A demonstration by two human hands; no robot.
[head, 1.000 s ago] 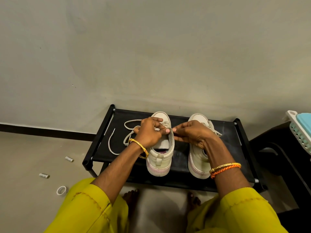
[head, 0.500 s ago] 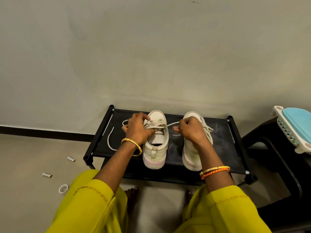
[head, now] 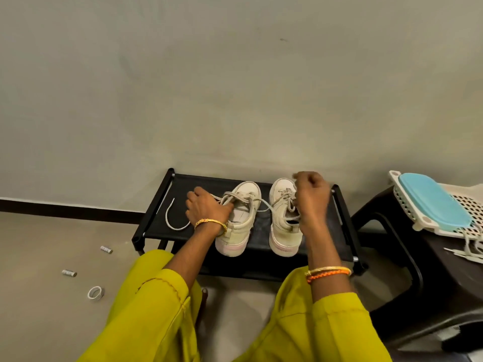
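**While a lace is drawn tight, two hands part over a pair of pale shoes**

Because the right hand (head: 312, 194) has swung out and up from the middle, past the second shoe (head: 283, 231), the lace (head: 264, 206) now stretches in a taut line from the first shoe (head: 240, 220) across the gap between the pair. A second ago both hands met over that first shoe's tongue; now they are well apart.

The right hand's fingers are curled into a loose fist, blurred by motion. They appear to pinch the lace end, though the grip itself is hard to make out. The left hand (head: 206, 210) lies over the first shoe's eyelets, fingers curled on the crossed lace, holding it down. The lace's other end trails in a loop on the black rack (head: 209, 181) beside that hand.

Both shoes stand side by side on the rack, heels toward the seated person in yellow sleeves. This looks like a tightening pull: slack is coming out, and a knot or more threading should follow.

To the right, a dark stool (head: 392, 231) carries a white basket (head: 465, 205) with a blue lid (head: 431, 197). On the floor to the left lie a tape roll (head: 95, 293) and small cylinders (head: 106, 249).
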